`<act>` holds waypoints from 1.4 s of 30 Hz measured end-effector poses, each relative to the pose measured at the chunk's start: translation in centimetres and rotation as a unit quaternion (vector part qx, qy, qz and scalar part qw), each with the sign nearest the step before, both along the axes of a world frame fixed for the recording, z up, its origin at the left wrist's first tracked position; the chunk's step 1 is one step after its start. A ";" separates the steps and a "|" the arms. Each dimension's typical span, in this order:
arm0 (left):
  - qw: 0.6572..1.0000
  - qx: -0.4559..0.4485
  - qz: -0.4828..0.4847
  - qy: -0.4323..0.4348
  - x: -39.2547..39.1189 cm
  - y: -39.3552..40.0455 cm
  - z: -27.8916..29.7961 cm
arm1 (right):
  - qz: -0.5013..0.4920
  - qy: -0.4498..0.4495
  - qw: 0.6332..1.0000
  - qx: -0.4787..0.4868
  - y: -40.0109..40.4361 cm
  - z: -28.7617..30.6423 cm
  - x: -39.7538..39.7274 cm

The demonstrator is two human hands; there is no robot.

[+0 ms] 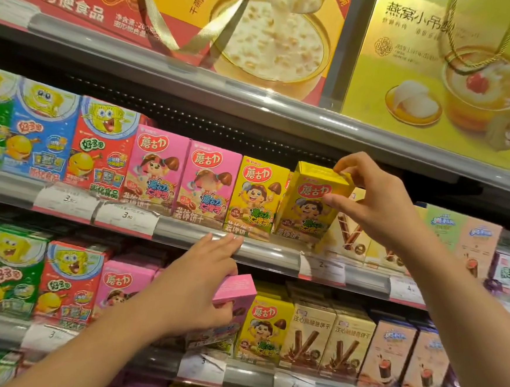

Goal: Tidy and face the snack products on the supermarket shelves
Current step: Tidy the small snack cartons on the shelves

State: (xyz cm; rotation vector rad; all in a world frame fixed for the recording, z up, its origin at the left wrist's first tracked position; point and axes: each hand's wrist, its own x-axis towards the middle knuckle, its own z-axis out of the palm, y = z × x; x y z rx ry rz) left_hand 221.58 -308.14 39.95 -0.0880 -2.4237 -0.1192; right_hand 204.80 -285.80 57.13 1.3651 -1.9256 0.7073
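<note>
My right hand (372, 199) grips a yellow snack box (307, 206) by its top right corner on the middle shelf; the box stands tilted, turned a little to the left, beside another yellow box (256, 193). On the shelf below, my left hand (198, 283) holds a pink snack box (235, 289) with the thumb under its front and the fingers stretched over its top toward the shelf rail (270, 254). Two pink boxes (182, 172) stand upright to the left of the yellow ones.
Blue, red and green cartoon boxes (68, 142) fill the left of both shelves. Beige wafer-stick boxes (328, 336) and purple-pink boxes (402, 354) stand at the lower right. Large red and gold gift boxes (425, 69) sit on the top shelf. Price tags line the rails.
</note>
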 end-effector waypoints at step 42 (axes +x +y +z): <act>1.000 0.025 0.000 -0.007 -0.3 -0.3 -1.0 | -0.121 0.102 0.984 0.084 -1.8 -0.3 -2.3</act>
